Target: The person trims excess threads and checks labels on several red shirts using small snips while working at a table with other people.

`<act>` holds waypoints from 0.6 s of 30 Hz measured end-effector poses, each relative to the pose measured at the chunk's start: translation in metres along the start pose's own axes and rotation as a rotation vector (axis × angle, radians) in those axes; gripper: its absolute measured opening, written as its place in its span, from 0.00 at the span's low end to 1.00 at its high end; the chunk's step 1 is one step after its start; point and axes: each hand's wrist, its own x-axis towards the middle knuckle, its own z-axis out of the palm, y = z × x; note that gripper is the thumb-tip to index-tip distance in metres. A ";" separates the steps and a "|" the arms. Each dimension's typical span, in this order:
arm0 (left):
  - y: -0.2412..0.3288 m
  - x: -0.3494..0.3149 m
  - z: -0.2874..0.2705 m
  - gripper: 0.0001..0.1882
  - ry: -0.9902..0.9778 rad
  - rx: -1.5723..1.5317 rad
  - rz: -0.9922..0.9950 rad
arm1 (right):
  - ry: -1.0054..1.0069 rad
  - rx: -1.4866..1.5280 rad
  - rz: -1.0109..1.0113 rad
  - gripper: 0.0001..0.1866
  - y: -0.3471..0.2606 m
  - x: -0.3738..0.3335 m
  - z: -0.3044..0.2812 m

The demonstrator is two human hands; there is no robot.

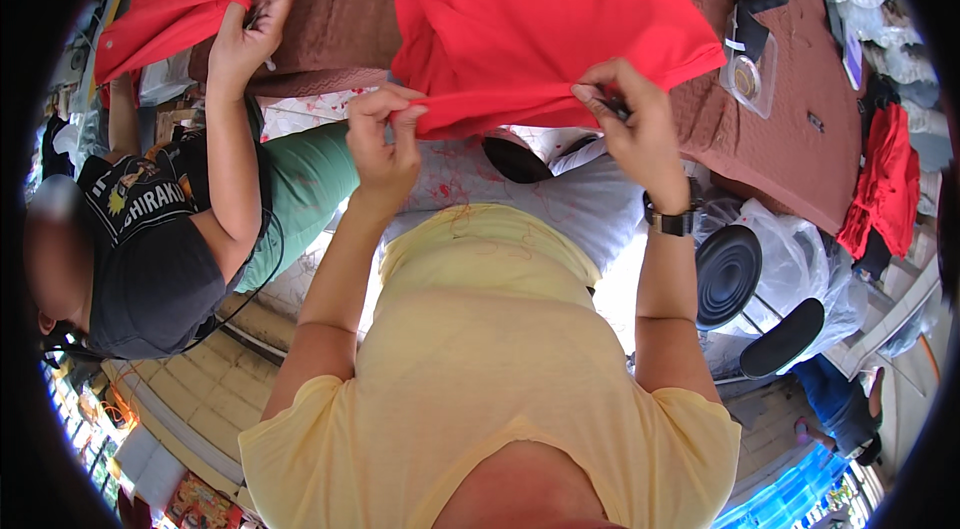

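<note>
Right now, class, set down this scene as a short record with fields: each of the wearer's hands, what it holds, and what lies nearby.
left hand: pinches the hem of the red garment
right hand: grips the same hem, a small dark tool between the fingers
wrist: dark watch on the right arm
surface: brown table cover
co-worker: a hand on another red garment, at the left

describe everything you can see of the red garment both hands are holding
The plain red knit fabric garment lies spread and slightly rumpled on the brown quilted table cover, its near hem hanging over the table's front edge. The left hand pinches the hem at one end; the right hand, holding a small dark tool, grips it at the other, pulling the edge fairly taut.
</note>
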 end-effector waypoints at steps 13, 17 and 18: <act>-0.003 0.086 0.004 0.13 -0.150 0.357 -0.081 | -0.001 -0.134 -0.289 0.09 -0.002 0.093 0.030; 0.009 0.085 0.002 0.18 -0.157 0.392 0.005 | 0.041 -0.589 -0.125 0.09 0.011 0.073 0.044; 0.012 0.085 0.000 0.19 -0.156 0.391 0.000 | -0.018 -0.630 0.055 0.10 0.012 0.066 0.043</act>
